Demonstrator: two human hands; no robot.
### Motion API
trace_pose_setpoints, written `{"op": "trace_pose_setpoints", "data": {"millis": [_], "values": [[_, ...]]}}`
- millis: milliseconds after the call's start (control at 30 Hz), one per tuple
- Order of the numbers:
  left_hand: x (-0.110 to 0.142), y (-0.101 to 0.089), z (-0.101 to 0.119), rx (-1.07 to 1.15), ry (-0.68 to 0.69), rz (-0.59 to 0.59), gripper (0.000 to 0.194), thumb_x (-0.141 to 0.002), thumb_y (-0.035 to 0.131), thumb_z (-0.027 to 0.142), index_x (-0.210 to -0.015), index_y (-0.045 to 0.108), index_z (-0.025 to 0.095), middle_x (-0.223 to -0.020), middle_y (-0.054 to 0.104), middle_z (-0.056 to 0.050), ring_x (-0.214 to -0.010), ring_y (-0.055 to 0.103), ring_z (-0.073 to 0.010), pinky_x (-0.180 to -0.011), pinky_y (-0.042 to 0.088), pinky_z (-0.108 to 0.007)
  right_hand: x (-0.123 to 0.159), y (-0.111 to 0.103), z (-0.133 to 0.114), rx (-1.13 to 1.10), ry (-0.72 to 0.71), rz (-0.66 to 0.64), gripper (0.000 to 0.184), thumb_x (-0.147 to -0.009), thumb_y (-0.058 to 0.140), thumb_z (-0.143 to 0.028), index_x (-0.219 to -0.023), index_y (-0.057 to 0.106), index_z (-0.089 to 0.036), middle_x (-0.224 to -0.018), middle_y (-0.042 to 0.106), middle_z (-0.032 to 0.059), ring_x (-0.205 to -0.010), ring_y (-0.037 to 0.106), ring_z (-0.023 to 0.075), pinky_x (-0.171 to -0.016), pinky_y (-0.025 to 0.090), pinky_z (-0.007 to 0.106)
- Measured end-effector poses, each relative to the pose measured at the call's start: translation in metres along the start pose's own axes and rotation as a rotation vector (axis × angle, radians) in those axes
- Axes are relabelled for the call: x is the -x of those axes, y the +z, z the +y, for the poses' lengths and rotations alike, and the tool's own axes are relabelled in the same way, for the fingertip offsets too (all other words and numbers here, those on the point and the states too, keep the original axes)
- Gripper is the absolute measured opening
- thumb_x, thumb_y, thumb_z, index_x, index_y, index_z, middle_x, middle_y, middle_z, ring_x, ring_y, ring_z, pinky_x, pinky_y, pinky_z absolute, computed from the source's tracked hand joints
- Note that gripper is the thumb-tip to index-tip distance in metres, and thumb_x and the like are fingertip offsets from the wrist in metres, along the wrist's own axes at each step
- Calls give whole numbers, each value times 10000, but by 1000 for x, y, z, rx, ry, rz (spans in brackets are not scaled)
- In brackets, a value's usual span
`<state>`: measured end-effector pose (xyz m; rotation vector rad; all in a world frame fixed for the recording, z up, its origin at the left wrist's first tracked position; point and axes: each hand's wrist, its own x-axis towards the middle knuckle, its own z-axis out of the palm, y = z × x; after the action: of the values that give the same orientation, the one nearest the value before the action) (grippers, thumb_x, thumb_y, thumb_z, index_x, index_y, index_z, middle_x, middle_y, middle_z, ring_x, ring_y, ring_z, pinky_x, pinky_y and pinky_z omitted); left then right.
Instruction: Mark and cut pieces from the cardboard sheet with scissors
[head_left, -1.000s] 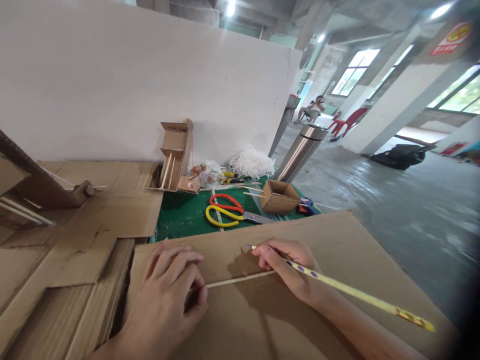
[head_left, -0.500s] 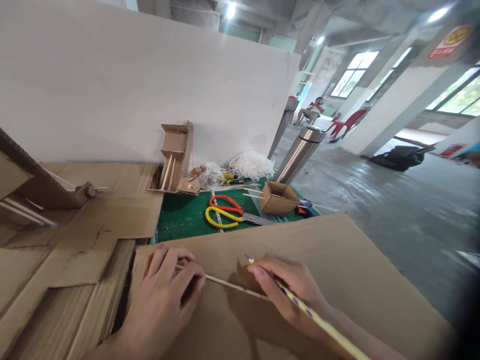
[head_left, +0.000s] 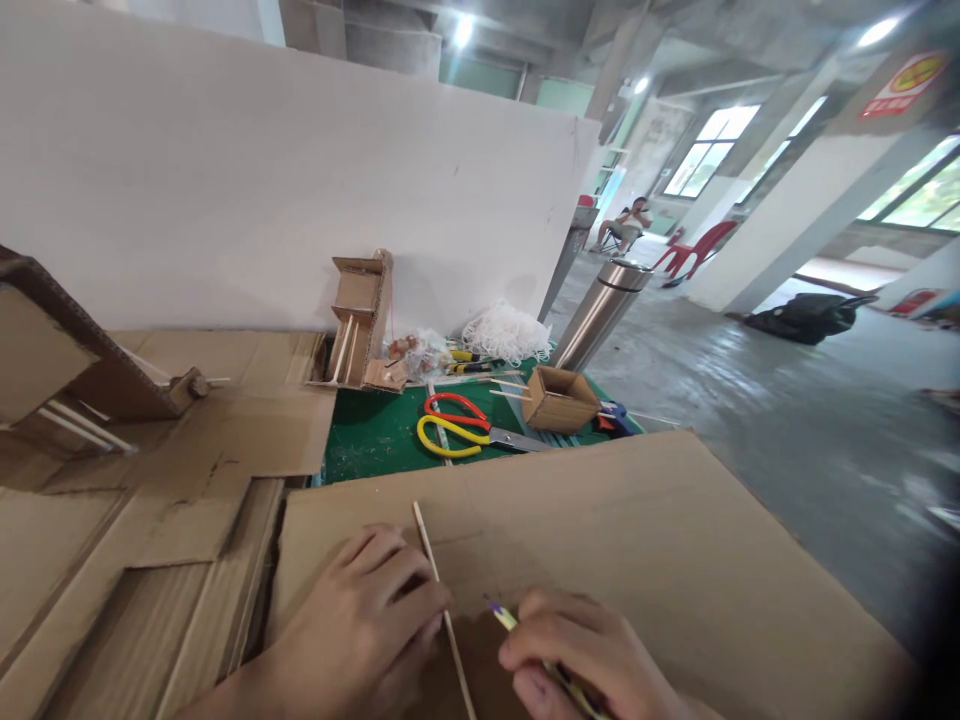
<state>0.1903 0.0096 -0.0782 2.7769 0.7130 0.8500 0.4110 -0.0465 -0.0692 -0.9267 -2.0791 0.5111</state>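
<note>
A thin wooden stick (head_left: 457, 655) lies at a steep slant across a large cardboard sheet (head_left: 675, 540). My left hand (head_left: 375, 610) rests on the sheet with bent fingers closed on the stick near its middle. To the right, my right hand (head_left: 592, 650) grips a yellow pencil (head_left: 504, 615) with purple spots. The pencil's dark tip points up and left, close to the cardboard and apart from the stick. Part of the pencil is hidden behind my right fingers. A short dark line shows on the sheet beyond my left hand.
Scissors (head_left: 454, 435) with red and yellow handles lie past the sheet, near a small cardboard box (head_left: 559, 400). Behind stand a steel flask (head_left: 604, 315), white string (head_left: 506, 333) and a cardboard structure (head_left: 360, 325). Another cardboard build (head_left: 97, 350) fills the left. A person (head_left: 628, 225) sits far back.
The stick has swung from nearly crosswise to steeply slanted, its far end now past my left fingers. My right hand and the pencil have moved down, toward me.
</note>
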Motion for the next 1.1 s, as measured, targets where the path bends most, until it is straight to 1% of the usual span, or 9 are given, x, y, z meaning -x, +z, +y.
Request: {"op": "trace_pose_setpoints", "data": {"millis": [100, 200, 267, 333, 433, 533, 633, 833, 1100], "values": [[4, 2, 2, 11, 69, -40, 130, -802, 543, 98, -844, 600, 207, -766, 602, 1, -757, 533, -156, -755, 476, -303, -8, -5, 12, -12, 261, 44, 376, -924, 412, -314, -600, 552, -184, -506, 471, -17, -451, 444, 84, -456, 337, 211], [6, 2, 3, 18, 109, -48, 135, -775, 568, 90, -837, 594, 208, -776, 608, 5, -767, 541, -162, -753, 498, -305, -21, -9, 23, -142, 567, 77, 402, -941, 380, -449, -811, 651, -182, -574, 564, -2, -495, 509, 105, -480, 383, 211], [5, 1, 3, 18, 113, -53, 131, -768, 581, 97, -838, 597, 207, -780, 612, 4, -769, 549, -165, -739, 513, -306, -31, -12, 29, -262, 635, 95, 427, -910, 418, -524, -861, 659, -174, -652, 617, 21, -526, 545, 113, -490, 406, 212], [4, 0, 3, 25, 116, -36, 112, -779, 576, 103, -823, 602, 203, -761, 610, 6, -757, 556, -161, -725, 527, -297, -41, -12, 36, -304, 632, 116, 476, -872, 462, -570, -729, 660, -161, -620, 601, 27, -529, 542, 112, -471, 385, 205], [6, 6, 5, 48, 99, 19, 147, -818, 525, 92, -841, 624, 197, -831, 633, -13, -840, 591, -162, -761, 545, -282, -47, -8, 45, -341, 657, 193, 657, -873, 359, -650, -549, 640, -151, -503, 533, 27, -471, 493, 102, -429, 340, 206], [10, 20, 9, 72, 95, 150, 208, -883, 450, 110, -859, 643, 185, -889, 642, -33, -996, 598, -152, -820, 541, -225, -45, -1, 50, -404, 710, 257, 697, -857, 317, -696, -660, 692, -142, -508, 558, 30, -436, 483, 100, -415, 340, 213], [12, 29, 15, 18, 133, 246, 273, -933, 388, 135, -850, 644, 174, -844, 658, -20, -990, 623, -124, -849, 530, -176, -42, 1, 50, -439, 691, 227, 609, -851, 399, -667, -749, 680, -136, -589, 605, 37, -473, 521, 108, -454, 388, 223], [-2, 23, 25, -96, 111, 64, 306, -943, 356, 182, -825, 637, 198, -963, 686, -38, -961, 660, -158, -801, 568, -220, -44, -1, 46, -270, 599, 150, 471, -907, 407, -551, -692, 566, -163, -610, 542, 0, -515, 494, 102, -475, 370, 215], [-6, 36, 28, -125, 96, 143, 303, -931, 372, 152, -769, 624, 198, -911, 683, -12, -949, 658, -154, -815, 566, -226, -45, -3, 47, -44, 480, 119, 443, -901, 464, -434, -543, 356, -197, -494, 342, -54, -474, 364, 85, -457, 271, 221]]}}
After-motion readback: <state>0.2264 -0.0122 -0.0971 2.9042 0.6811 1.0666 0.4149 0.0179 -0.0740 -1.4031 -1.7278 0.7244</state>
